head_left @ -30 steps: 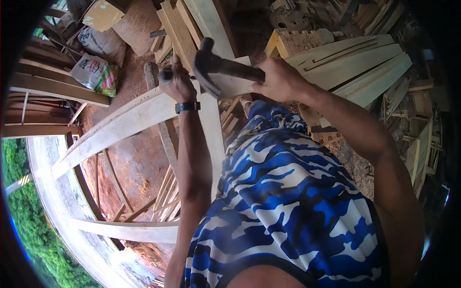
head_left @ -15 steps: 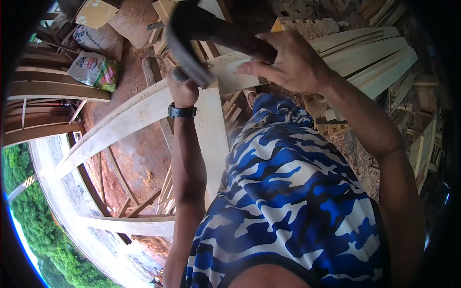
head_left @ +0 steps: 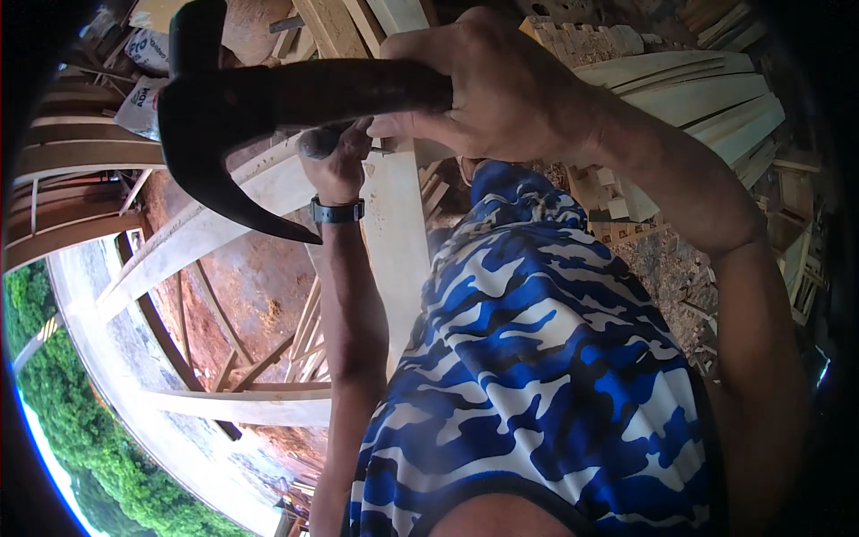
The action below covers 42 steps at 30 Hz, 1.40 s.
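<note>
My right hand (head_left: 501,94) is closed around the dark handle of a claw hammer (head_left: 201,116). The hammer is raised close to the camera, its long curved claw sweeping down toward my left wrist. Below it, my left hand (head_left: 338,179), with a watch on the wrist, is wrapped around what looks like a chisel (head_left: 319,142). The tool's round handle end faces up, and a thin metal tip shows beside the fingers. This hand rests over a pale wooden board (head_left: 396,237), where it meets a long curved board (head_left: 224,204). The hammer hides part of that joint.
Stacked pale planks (head_left: 707,107) lie at the far right, near a notched wooden piece (head_left: 582,43). Curved dark timbers (head_left: 89,154) and bags (head_left: 140,106) are at the left. Wood strips and a low wall (head_left: 98,313) lie lower left, with greenery beyond.
My right hand has lifted the hammer up toward the camera and to the left, away from my left hand. The left hand has barely moved and keeps its grip.
</note>
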### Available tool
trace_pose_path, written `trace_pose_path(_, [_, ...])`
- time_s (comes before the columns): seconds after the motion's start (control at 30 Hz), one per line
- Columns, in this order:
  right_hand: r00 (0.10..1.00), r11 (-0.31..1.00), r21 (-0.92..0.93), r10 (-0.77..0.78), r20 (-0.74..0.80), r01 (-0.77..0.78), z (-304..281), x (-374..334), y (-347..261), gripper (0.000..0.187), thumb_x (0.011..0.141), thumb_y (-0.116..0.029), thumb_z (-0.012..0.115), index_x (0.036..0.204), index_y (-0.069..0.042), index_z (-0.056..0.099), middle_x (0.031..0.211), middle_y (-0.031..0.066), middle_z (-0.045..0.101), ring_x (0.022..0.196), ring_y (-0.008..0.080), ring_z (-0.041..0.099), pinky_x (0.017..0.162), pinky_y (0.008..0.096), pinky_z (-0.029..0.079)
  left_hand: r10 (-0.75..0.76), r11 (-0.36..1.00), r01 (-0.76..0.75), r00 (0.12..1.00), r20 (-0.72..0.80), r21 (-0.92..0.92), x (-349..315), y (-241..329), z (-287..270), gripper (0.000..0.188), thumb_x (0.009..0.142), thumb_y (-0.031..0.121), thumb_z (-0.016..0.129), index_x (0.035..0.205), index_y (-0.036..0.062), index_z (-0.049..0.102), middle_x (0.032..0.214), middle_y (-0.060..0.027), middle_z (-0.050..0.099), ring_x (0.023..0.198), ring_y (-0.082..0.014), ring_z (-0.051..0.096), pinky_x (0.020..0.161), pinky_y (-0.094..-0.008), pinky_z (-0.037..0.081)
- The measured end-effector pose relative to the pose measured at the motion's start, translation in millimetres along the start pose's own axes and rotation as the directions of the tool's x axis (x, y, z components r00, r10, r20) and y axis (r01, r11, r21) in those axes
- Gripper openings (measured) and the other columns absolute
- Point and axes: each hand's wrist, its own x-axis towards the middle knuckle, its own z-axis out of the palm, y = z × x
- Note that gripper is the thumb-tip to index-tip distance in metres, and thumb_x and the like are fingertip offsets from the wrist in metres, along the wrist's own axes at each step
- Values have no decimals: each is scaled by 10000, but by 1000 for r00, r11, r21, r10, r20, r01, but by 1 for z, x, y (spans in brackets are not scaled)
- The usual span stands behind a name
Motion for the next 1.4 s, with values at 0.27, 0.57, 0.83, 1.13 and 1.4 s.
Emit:
trace_pose_path(0.27, [959,878,-463,227,173,-124,24,-4,35,207,815,-108,734,978,15,703,744,194,713,738,327,751,729,419,616,496,663,-471,859,130,581,9,-39,-24,318,899,279,676,1006,-18,643,757,-35,609,575,-119,548,493,-255,433])
trace_pose_path(0.57, [991,938,-342,85,104,-44,20,-5,17,249,807,-130,750,1015,-6,695,720,213,694,727,391,731,685,463,591,390,813,-381,918,74,440,-10,-57,-35,537,918,432,753,1111,-59,656,805,-53,671,587,-134,564,515,-283,451])
trace_pose_path(0.83, [974,908,-409,165,152,-90,15,-13,-2,300,779,-148,751,1041,-12,700,870,232,713,890,404,726,796,504,595,281,925,-312,946,161,218,-19,-46,-19,302,895,225,785,1064,-1,679,840,-62,667,732,-163,629,606,-323,493])
trace_pose_path(1.13, [983,839,-545,99,153,1,20,-20,22,174,799,-159,726,866,0,708,758,209,713,756,379,743,710,466,613,382,656,-532,846,371,536,-9,-38,-21,444,956,450,635,910,23,746,812,-114,705,731,-266,657,730,-382,521])
trace_pose_path(1.4, [872,812,-577,344,348,-89,32,-24,30,192,768,-93,690,945,-21,716,894,232,731,849,393,741,760,505,597,428,544,-456,873,234,704,-24,-48,-21,633,959,575,577,931,-50,674,812,-98,702,724,-181,661,644,-297,514])
